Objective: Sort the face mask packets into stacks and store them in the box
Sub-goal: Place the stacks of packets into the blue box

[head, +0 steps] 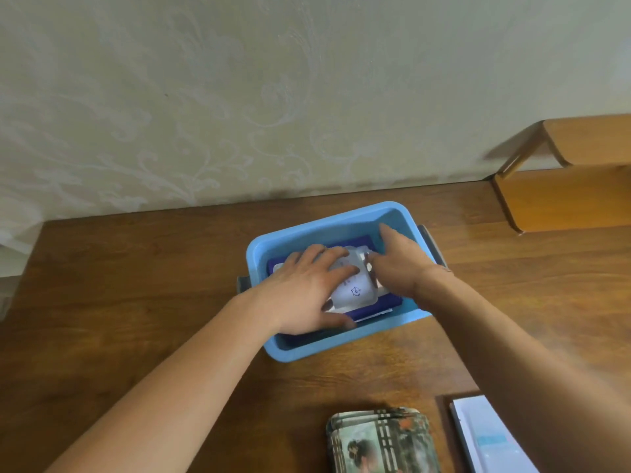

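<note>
Silvery-white foil mask packets atop navy packets inside light-blue plastic box | left hand, right hand flat, fingers straight, pressing them | brown wooden table under box; patterned cream wall behind

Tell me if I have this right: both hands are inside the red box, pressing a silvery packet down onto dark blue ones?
Not quite. The box is light blue, not red, as the head view shows. The rest holds: the left hand and right hand are inside it, on a silvery packet lying over dark blue packets.
</note>
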